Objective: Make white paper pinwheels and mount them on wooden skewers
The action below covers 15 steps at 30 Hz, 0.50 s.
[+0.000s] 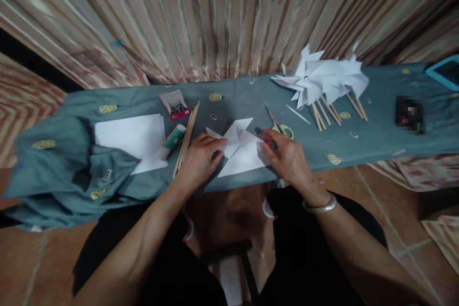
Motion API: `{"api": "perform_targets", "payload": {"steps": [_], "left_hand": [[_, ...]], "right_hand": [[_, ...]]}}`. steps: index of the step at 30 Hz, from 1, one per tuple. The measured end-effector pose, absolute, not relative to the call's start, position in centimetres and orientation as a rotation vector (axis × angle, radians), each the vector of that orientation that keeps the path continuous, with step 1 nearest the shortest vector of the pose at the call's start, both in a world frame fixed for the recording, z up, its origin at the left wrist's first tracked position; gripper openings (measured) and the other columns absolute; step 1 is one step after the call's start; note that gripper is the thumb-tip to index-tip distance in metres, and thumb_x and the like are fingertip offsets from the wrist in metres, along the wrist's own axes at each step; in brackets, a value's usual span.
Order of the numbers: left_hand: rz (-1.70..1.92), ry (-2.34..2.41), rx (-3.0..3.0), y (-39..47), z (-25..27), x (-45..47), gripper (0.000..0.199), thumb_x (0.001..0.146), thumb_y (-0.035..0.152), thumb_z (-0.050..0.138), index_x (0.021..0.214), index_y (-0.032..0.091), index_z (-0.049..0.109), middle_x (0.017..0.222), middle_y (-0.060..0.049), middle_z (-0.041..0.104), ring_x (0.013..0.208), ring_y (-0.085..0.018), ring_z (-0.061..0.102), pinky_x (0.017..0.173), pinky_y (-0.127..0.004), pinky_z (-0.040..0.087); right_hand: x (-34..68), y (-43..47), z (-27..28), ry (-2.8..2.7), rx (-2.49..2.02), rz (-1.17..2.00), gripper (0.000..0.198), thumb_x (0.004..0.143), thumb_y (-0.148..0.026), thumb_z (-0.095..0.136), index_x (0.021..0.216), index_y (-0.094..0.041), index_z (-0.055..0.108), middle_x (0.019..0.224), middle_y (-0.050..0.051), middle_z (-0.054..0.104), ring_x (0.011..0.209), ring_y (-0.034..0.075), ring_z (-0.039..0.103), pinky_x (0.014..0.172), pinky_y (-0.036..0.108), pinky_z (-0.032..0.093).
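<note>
A white paper pinwheel [236, 138] with folded blades lies over the near part of the cloth-covered table, between both hands. My left hand [201, 160] pinches its left side, thumb and fingers closed on the paper. On the opposite side my right hand [285, 155] has thumb and forefinger closed at the paper's right edge. Scissors [283, 130] with light green handles lie just beyond my right hand. Several wooden sticks [186, 141] lie beside my left hand, and a green and white glue stick [174, 139] rests to their left.
A stack of white paper [129, 138] lies at the left, partly under bunched cloth [79, 153]. An opened small box of pins [175, 105] stands behind the glue stick. Several pinwheels on sticks [326, 81] are piled at the back right. A blurred dark object [410, 114] sits farther right.
</note>
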<state>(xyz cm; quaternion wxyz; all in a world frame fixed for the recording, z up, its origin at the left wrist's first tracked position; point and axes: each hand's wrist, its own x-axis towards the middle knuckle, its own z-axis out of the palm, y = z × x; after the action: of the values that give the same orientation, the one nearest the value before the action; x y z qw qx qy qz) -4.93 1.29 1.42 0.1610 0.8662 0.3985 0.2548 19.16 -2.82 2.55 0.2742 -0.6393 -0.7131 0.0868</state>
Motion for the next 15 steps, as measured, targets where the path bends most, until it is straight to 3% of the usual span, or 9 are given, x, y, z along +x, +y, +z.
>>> {"api": "perform_targets", "payload": {"steps": [5, 11, 15], "left_hand": [[0.731, 1.128, 2.454, 0.2, 1.0, -4.9, 0.027, 0.086, 0.013, 0.060, 0.111, 0.015, 0.067, 0.094, -0.008, 0.073, 0.091, -0.022, 0.063, 0.086, -0.038, 0.053], [0.635, 1.139, 2.474, -0.5, 0.3, -4.8, 0.016, 0.085, 0.014, 0.057, 0.093, 0.015, 0.071, 0.094, -0.010, 0.073, 0.096, -0.027, 0.065, 0.086, -0.041, 0.055], [0.647, 1.215, 2.413, -0.7, -1.1, -4.8, 0.027, 0.082, 0.015, 0.055, 0.106, 0.010, 0.067, 0.109, -0.017, 0.071, 0.104, -0.034, 0.066, 0.090, -0.049, 0.054]], "right_hand": [[17.3, -1.5, 3.9, -1.943, -1.481, 0.034, 0.032, 0.093, -0.023, 0.048, 0.119, -0.015, 0.063, 0.122, 0.016, 0.067, 0.117, 0.030, 0.059, 0.102, 0.050, 0.045], [9.4, 1.4, 6.7, -2.336, -1.233, 0.150, 0.026, 0.093, -0.010, 0.047, 0.109, -0.013, 0.066, 0.108, 0.011, 0.071, 0.100, 0.024, 0.063, 0.092, 0.037, 0.049], [3.5, 3.4, 7.4, -2.731, -1.132, 0.083, 0.022, 0.091, -0.007, 0.051, 0.104, -0.014, 0.067, 0.107, 0.013, 0.069, 0.103, 0.026, 0.058, 0.092, 0.038, 0.047]]}}
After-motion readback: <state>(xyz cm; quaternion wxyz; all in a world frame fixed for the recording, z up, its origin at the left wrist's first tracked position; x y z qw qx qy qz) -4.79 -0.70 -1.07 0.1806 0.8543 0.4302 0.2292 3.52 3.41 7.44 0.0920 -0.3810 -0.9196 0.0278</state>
